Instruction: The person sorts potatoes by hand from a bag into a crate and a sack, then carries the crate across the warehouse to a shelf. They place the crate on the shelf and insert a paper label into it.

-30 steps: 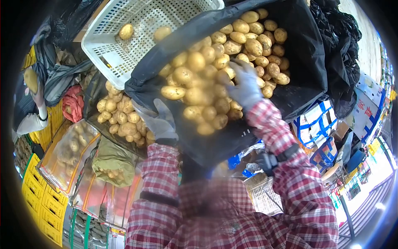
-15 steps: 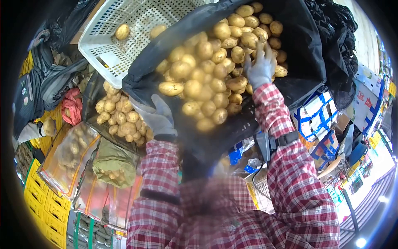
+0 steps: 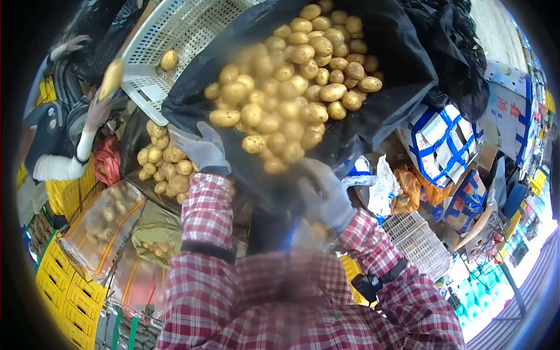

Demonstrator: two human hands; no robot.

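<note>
A large heap of potatoes lies on black plastic sheeting in the upper middle. My left hand, in a pale grey glove, is at the sheeting's left edge, fingers apart, beside a smaller pile of potatoes. My right hand, gloved too, is near the lower edge of the heap. Its fingers are blurred, and whether they touch the sheeting is unclear. Part of the view over the heap is hazy.
A white basket with one potato stands upper left. Beside it a co-worker's hand is at a long potato. Yellow crates are lower left; a grey crate and a blue-taped carton are at right.
My right hand has moved from the heap's right side down to its lower edge. The view has shifted slightly. The co-worker's arm has risen towards the basket.
</note>
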